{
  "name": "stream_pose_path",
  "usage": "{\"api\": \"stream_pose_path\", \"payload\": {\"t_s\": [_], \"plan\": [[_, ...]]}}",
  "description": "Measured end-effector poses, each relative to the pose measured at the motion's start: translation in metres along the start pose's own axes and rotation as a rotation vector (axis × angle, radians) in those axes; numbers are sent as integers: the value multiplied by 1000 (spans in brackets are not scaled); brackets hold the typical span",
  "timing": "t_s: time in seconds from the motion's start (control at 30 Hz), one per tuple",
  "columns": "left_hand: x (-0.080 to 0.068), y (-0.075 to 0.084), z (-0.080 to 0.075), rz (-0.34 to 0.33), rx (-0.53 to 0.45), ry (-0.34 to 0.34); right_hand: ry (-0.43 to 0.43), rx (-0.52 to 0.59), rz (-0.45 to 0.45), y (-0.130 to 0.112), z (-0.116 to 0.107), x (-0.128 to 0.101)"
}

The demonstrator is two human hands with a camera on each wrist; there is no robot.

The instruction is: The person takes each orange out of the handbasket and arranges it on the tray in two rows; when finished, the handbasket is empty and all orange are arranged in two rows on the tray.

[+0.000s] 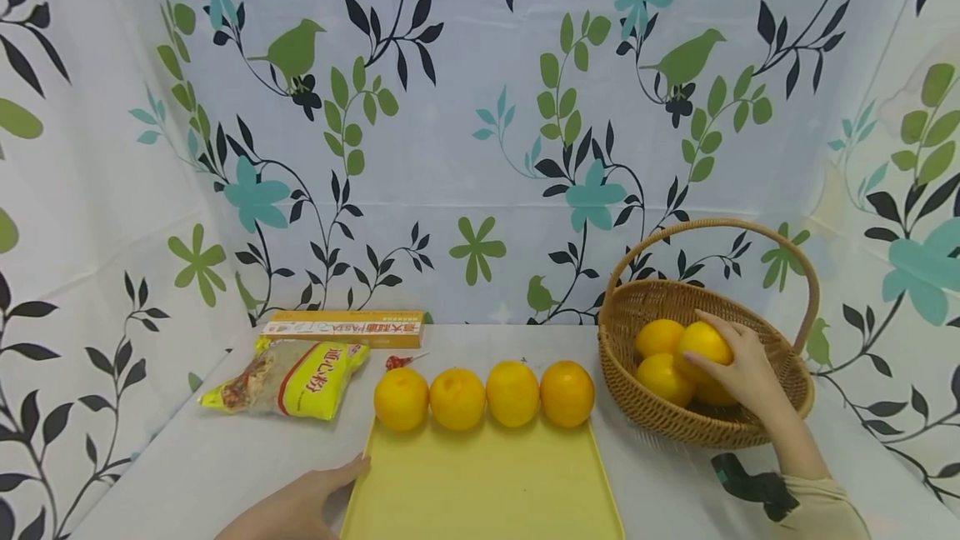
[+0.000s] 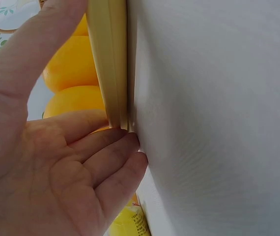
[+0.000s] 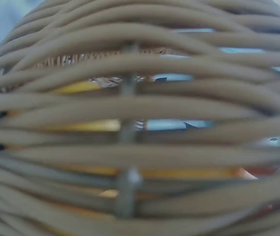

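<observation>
My right hand (image 1: pixel 746 369) reaches into a brown wicker basket (image 1: pixel 637 402) and grips an orange (image 1: pixel 707 344), thumb on the near side and fingers over the top. More oranges (image 1: pixel 660 337) lie beneath and beside it. In the right wrist view the basket's weave (image 3: pixel 130 105) hides the hand. At the left edge of a yellow tray (image 1: pixel 487 482), my left hand (image 1: pixel 296 502) has its fingers nearly straight. The left wrist view shows those fingertips (image 2: pixel 123 169) against the tray's side, near the table. Several oranges (image 1: pixel 512 394) form a row along the tray's far end.
Left of the row lies a yellow-and-clear food bag (image 1: pixel 288 377), with an orange pasta box (image 1: pixel 345 329) behind it. A small red item (image 1: pixel 399 362) lies near the box. The basket's tall handle (image 1: pixel 712 223) arches over its opening. A patterned cloth (image 1: pixel 450 148) hangs behind the table.
</observation>
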State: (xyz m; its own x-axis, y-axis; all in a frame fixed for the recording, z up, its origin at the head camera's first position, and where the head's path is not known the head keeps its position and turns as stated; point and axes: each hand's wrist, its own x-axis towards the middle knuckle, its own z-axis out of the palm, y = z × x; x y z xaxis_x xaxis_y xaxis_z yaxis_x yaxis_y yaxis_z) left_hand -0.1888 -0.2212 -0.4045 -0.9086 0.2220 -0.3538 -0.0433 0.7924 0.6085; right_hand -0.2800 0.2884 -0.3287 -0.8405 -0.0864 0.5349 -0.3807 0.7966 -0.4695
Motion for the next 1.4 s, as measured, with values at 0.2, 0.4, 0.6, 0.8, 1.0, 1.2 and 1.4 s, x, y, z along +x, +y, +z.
{"api": "stream_pose_path", "payload": {"t_s": [0.2,0.4,0.6,0.8,1.0,1.2,1.4], "plan": [[-2,2,4,-27,-16,9,51,46,143,14,2,1],[-5,8,6,-113,1,47,61,132,212,7,0,1],[-5,6,5,-45,-13,58,41,230,122,-44,-11,-7],[-10,-4,7,53,-101,41,59,383,-24,-35,19,0],[-7,-5,7,67,-119,48,21,637,-250,-62,38,1],[-4,-6,8,63,-86,62,-72,737,-307,-139,42,-9],[-5,-5,6,47,-39,62,-241,839,-359,-177,75,-16]]}}
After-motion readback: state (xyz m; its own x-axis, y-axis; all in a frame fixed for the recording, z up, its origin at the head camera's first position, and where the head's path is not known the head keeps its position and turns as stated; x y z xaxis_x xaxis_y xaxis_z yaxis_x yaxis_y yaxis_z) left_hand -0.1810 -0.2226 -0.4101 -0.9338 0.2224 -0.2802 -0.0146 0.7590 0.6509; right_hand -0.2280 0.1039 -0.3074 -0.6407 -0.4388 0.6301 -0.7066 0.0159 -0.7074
